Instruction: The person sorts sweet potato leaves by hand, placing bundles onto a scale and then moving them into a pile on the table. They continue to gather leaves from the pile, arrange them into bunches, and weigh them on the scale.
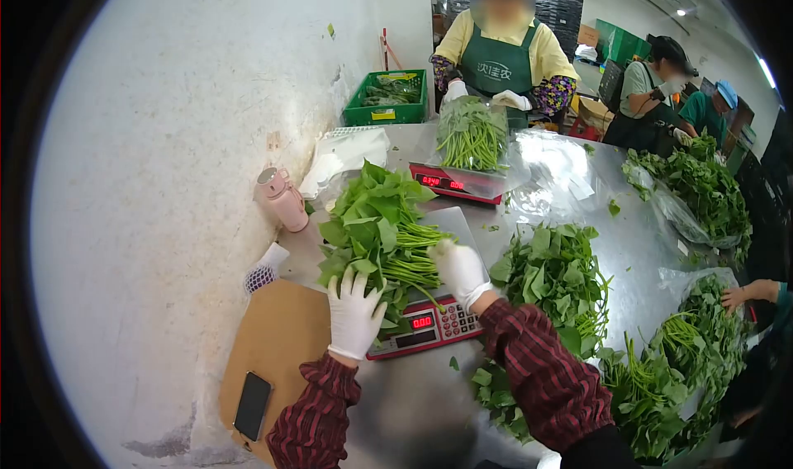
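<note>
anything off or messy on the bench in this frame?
Minor only. Stray leaf scraps lie loose on the steel table beside the scale. The bundle of greens overhangs the scale's platform under both gloved hands. Nothing looks damaged or spilled.

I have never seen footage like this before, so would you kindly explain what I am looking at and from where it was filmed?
There is one picture, taken by a camera worn on a person's head, looking forward and down; the round dark border comes from the lens. The two white-gloved hands in red plaid sleeves belong to that person. The left hand and right hand rest on a bunch of leafy green vegetables with long stems, which lies on a white weighing scale with a red display. On the steel table are more loose greens, a pink bottle, a black phone on brown cardboard, and a second scale. Across the table, a co-worker in a green apron bags greens.
</note>
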